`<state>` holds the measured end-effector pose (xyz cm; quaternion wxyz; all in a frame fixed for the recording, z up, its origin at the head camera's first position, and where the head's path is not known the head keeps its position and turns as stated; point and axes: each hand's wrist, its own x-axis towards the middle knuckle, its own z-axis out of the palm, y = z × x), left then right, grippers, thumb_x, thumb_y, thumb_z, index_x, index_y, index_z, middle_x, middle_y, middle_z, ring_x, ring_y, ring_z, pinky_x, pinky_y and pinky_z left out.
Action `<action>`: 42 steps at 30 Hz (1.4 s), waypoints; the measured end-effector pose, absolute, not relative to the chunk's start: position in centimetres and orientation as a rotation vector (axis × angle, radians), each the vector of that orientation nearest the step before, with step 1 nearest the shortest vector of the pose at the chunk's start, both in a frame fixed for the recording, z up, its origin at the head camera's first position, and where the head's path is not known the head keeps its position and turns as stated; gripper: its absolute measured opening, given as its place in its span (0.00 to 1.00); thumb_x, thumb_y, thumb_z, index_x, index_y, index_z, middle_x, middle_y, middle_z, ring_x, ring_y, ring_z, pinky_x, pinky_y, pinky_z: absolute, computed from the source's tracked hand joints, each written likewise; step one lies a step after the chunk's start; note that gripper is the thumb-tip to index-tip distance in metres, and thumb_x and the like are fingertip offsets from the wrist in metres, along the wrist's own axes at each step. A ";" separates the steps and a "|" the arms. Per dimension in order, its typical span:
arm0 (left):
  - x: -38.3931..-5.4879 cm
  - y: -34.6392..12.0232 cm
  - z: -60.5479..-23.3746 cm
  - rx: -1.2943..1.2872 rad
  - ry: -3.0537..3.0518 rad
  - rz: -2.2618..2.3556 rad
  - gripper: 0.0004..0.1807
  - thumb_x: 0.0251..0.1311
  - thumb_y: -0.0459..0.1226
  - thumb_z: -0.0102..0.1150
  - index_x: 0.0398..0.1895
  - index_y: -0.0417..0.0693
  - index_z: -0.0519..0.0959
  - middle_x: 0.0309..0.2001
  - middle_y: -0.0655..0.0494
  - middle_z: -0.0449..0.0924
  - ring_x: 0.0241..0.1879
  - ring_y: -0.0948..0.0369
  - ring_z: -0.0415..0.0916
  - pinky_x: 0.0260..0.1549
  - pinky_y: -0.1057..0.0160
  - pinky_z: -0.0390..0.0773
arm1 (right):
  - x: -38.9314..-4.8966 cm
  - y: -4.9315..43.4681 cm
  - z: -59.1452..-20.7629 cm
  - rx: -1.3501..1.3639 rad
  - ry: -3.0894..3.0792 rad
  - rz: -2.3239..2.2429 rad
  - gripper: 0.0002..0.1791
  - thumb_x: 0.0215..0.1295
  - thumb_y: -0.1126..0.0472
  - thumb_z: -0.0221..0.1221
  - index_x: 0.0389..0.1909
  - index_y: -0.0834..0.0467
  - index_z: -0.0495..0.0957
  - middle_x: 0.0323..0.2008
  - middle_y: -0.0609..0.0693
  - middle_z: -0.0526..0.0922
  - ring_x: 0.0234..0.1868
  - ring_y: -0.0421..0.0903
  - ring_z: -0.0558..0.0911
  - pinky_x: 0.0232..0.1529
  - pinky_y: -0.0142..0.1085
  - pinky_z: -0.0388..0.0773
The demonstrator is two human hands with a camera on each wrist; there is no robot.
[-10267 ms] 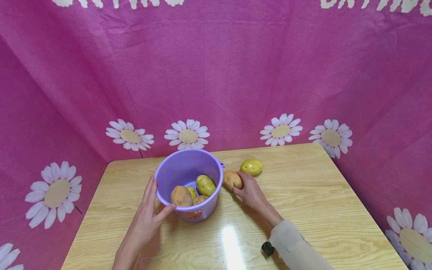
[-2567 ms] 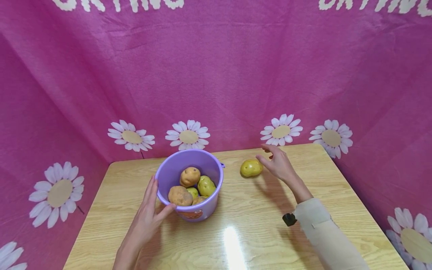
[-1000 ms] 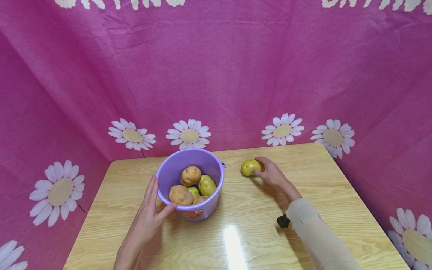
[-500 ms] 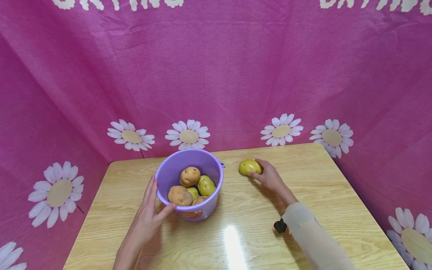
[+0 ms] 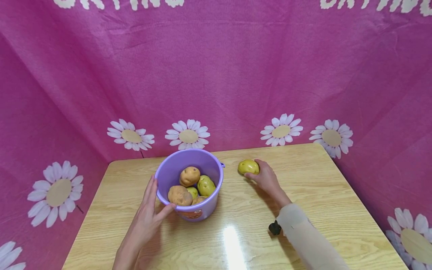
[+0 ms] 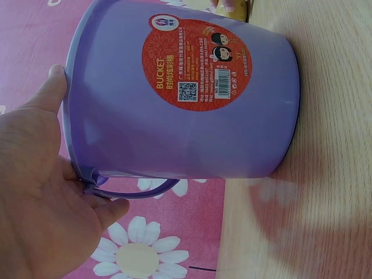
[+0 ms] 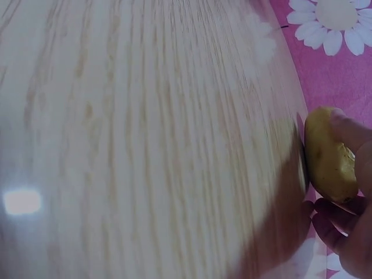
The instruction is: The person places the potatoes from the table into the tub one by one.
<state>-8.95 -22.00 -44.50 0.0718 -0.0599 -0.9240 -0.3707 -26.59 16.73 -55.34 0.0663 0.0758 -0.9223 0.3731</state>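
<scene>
A purple bucket (image 5: pixel 190 159) stands on the table with several potatoes inside, brown ones such as the potato (image 5: pixel 189 176) and yellow-green ones such as the potato (image 5: pixel 206 186). My left hand (image 5: pixel 144 217) holds the bucket's near left rim, thumb at the front and fingers along the side. In the left wrist view the fingers reach behind the rim by the bucket's handle (image 6: pixel 136 193). To the right of the bucket, my right hand (image 5: pixel 268 180) pinches a yellow-green potato (image 5: pixel 248 167) between thumb and fingers. That potato (image 7: pixel 328 154) sits close over the table in the right wrist view.
The wooden table (image 5: pixel 303 225) ends at a pink curtain (image 5: pixel 236 75) printed with white daisies, which surrounds the back and sides. A small black object (image 5: pixel 275 227) sits at the right sleeve's cuff (image 5: pixel 290 215). A red label (image 6: pixel 197 64) is on the bucket's front.
A brown potato once in the right hand now lies in the bucket. The right hand has since gripped the yellow-green potato and shifted it slightly left. The left hand stays on the bucket.
</scene>
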 end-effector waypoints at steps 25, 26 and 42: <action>-9.0 -22.1 -44.6 -0.198 -2.761 -1.099 0.50 0.58 0.52 0.59 0.74 0.52 0.38 0.73 0.65 0.29 0.70 0.53 0.39 0.62 0.42 0.52 | -26.5 15.8 -55.4 0.198 -2.791 1.075 0.41 0.51 0.52 0.69 0.61 0.66 0.63 0.53 0.62 0.72 0.51 0.55 0.72 0.53 0.48 0.70; -9.0 -22.1 -44.6 -0.202 -2.760 -1.098 0.50 0.58 0.52 0.59 0.74 0.52 0.38 0.73 0.64 0.29 0.70 0.52 0.39 0.62 0.42 0.52 | -26.5 15.8 -55.4 0.199 -2.789 1.079 0.41 0.51 0.52 0.69 0.61 0.66 0.63 0.53 0.62 0.72 0.51 0.55 0.72 0.52 0.48 0.70; -9.1 -22.1 -44.7 -0.218 -2.751 -1.103 0.50 0.59 0.51 0.59 0.74 0.50 0.39 0.73 0.62 0.30 0.70 0.52 0.38 0.62 0.42 0.51 | -26.2 15.6 -55.2 0.211 -2.742 1.089 0.35 0.50 0.54 0.69 0.55 0.67 0.68 0.43 0.58 0.74 0.40 0.52 0.73 0.41 0.44 0.72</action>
